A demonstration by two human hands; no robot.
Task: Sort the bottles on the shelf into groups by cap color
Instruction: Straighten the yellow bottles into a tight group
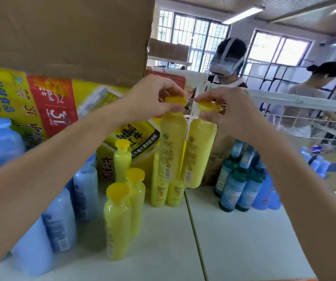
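1. Our bare forearms (41, 179) reach in from the near edge, one on each side of the seam between the two white shelf boards (193, 230), which we take as our landmark.
2. Our left hand (153, 98), above and just left of the seam's far end, pinches the flat yellow cap of a tall yellow plastic bottle (172, 142) between thumb and curled fingers.
3. Our right hand (230, 112), just right of the seam, pinches the cap of a second tall yellow bottle (199, 151) the same way. The two bottles hang upright side by side over the seam's far end, nearly touching. We cannot tell whether their bases rest on the board.
4. Just left of the seam stands a cluster of yellow-capped yellow bottles (118, 220). Three tall ones are nearer us, and two short yellow bottles (159, 192) sit at the far end, beneath the held pair.
5. Farther left of the seam, a row of pale blue bottles (61, 224) with pale blue caps runs along the shelf.
6. Right of the seam, at the far side, stands a bunch of teal green bottles (232, 185) with blue labels. Just beyond them are more blue bottles (264, 197). The caps there are too blurred for us to name.
7. Beyond the seam's far end sit a brown cardboard box (61, 37) and yellow-and-red printed packs (41, 102).
8. We judge the sorting well along. Yellow looks nearly gathered, with only the held pair left to set down with its cluster. Blue stands on both sides of the seam, so we think merging those groups may remain.
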